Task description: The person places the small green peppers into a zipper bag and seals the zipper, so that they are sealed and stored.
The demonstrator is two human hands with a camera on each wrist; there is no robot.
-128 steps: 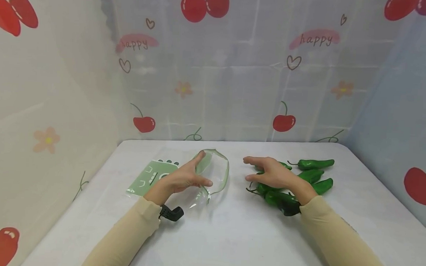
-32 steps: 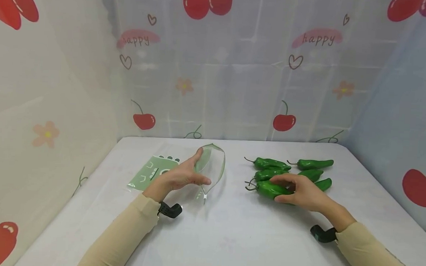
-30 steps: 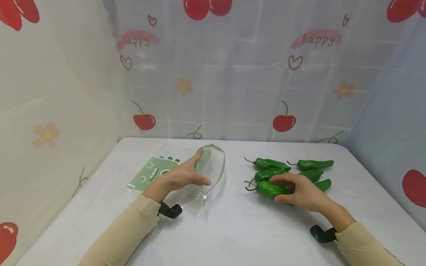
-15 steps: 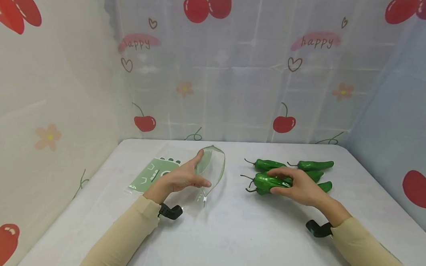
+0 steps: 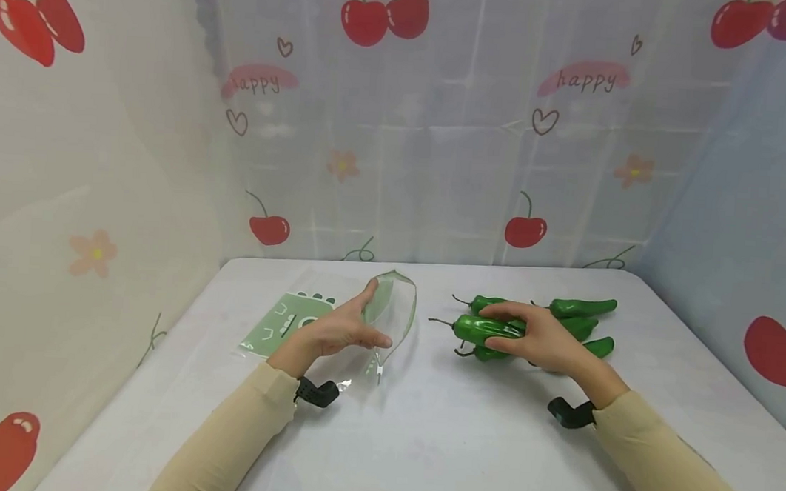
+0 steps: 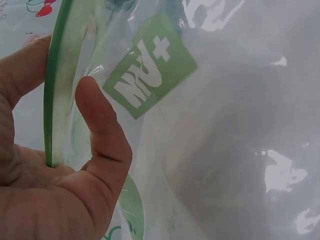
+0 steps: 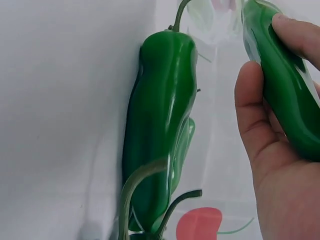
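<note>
My left hand (image 5: pixel 331 327) is at the mouth of a clear plastic zip bag (image 5: pixel 413 317), thumb and fingers spread apart and touching its green-edged rim. In the left wrist view, the bag's wall carries a green label (image 6: pixel 150 67) with white lettering. My right hand (image 5: pixel 548 343) pinches a green pepper (image 5: pixel 478 328) between thumb and fingers, its stem pointing left toward the bag. That pepper (image 7: pixel 287 75) is raised in the right wrist view. Other peppers (image 5: pixel 583 307) lie below and behind the hand, partly hidden by it.
A green panel with a cartoon face (image 5: pixel 282 325) lies left of my left hand; I cannot tell whether it belongs to the same bag. A white cloth covers the table (image 5: pixel 422 455). Cherry-printed curtains (image 5: pixel 437 166) stand at the back and both sides.
Earlier my right hand reached over the peppers, then closed on the front one. It has since lifted that pepper and moved it left. The left hand stays at the bag's mouth.
</note>
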